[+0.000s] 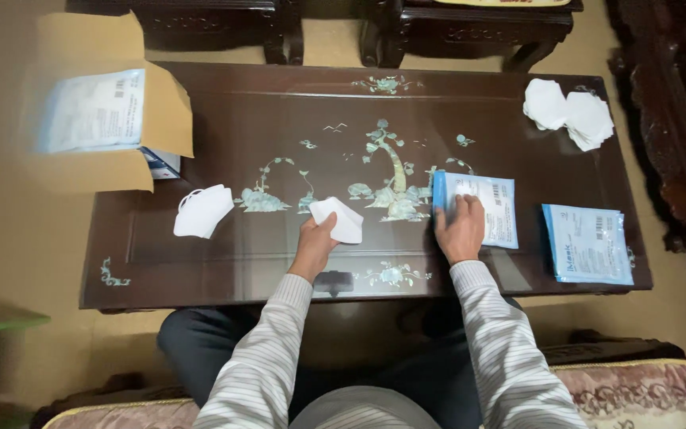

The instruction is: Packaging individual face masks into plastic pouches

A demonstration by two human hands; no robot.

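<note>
My left hand grips a folded white face mask just above the dark inlaid table, near its front middle. My right hand rests flat on a blue and white flat packet lying on the table to the right of centre. A second white mask lies loose on the table to the left of my left hand.
An open cardboard box with packets inside stands at the table's left end. Several white masks are piled at the far right corner. Another blue packet lies at the right front. Dark wooden furniture stands beyond.
</note>
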